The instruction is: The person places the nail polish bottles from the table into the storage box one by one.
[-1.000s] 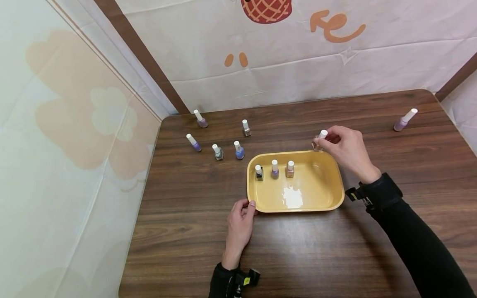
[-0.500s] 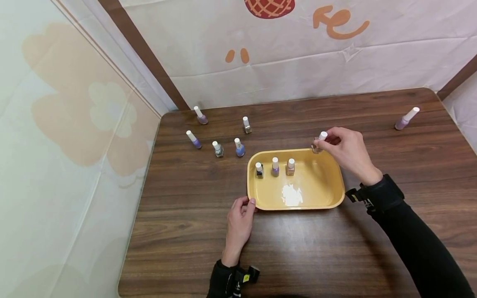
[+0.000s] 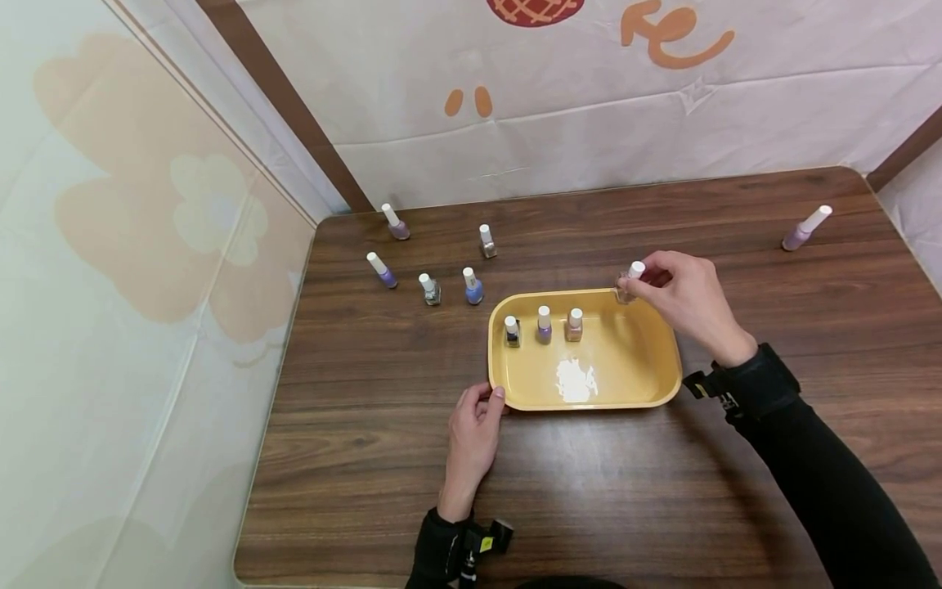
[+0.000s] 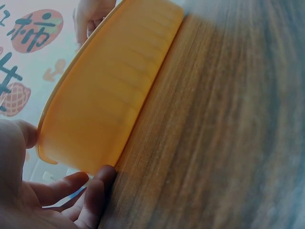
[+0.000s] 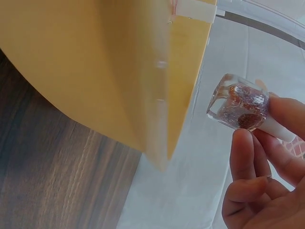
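Observation:
In the head view my right hand (image 3: 688,298) pinches a nail polish bottle (image 5: 243,102) with a white cap, at the far right rim of a yellow tray (image 3: 625,393). The right wrist view shows its clear glass and glittery flakes inside; fingers and thumb hold it by the cap end. My left hand (image 3: 473,433) grips the tray's near left corner, thumb on the rim and fingertips low against the outer wall in the left wrist view. Inside the tray stand a dark bottle (image 3: 512,333), a purple bottle (image 3: 545,326) and a peach bottle (image 3: 574,326), in a row.
Left of and behind the tray, several white-capped polish bottles stand on the wooden table (image 3: 353,474), among them a blue one (image 3: 473,288) and a clear one (image 3: 488,243). A lilac bottle (image 3: 798,236) stands far right. A printed cloth (image 3: 589,155) hangs behind the table's back edge.
The head view has tilted slightly, so the table and tray sit higher in it. My right hand and its bottle have come a little nearer over the tray's far rim. The left hand keeps its grip.

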Available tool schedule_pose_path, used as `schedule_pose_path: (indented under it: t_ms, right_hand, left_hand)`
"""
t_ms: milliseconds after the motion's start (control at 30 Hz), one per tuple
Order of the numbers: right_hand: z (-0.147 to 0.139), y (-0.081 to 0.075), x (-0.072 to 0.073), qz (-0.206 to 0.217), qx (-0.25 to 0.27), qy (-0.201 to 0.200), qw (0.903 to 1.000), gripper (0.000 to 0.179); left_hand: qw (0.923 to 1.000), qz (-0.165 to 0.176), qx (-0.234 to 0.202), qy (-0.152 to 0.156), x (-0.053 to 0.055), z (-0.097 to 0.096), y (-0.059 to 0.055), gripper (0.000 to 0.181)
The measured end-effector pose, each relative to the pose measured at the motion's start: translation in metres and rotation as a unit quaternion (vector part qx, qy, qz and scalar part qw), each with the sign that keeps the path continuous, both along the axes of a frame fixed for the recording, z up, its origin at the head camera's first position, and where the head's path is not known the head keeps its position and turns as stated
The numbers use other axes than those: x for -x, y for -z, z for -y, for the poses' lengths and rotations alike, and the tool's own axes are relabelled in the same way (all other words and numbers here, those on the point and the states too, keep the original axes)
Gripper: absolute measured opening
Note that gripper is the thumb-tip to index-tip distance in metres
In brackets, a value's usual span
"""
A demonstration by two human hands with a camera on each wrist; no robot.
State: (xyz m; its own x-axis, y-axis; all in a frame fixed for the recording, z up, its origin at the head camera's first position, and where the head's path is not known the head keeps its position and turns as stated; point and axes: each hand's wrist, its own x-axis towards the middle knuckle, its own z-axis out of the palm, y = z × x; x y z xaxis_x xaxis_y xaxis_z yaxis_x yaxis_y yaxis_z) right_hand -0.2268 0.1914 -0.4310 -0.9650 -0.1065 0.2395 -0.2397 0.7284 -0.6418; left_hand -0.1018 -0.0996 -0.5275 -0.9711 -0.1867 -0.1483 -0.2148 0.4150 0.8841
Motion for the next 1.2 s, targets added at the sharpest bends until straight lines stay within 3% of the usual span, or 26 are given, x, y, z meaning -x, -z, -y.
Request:
schedule_pose_path:
  t_ms: [767, 1200]
  right_hand:
    - [0.002, 0.011, -0.004, 0.017, -0.036, -0.034, 0.9986, 0.018]
    - [0.003, 0.019, -0.006, 0.047, -0.066, -0.051, 0.9954, 0.019]
  left_hand:
    - [0.9999, -0.007, -0.006, 0.007, 0.0, 0.0, -0.001, 0.043]
    - [0.9999, -0.001, -0.009, 0.006, 0.0, 0.0, -0.001, 0.043]
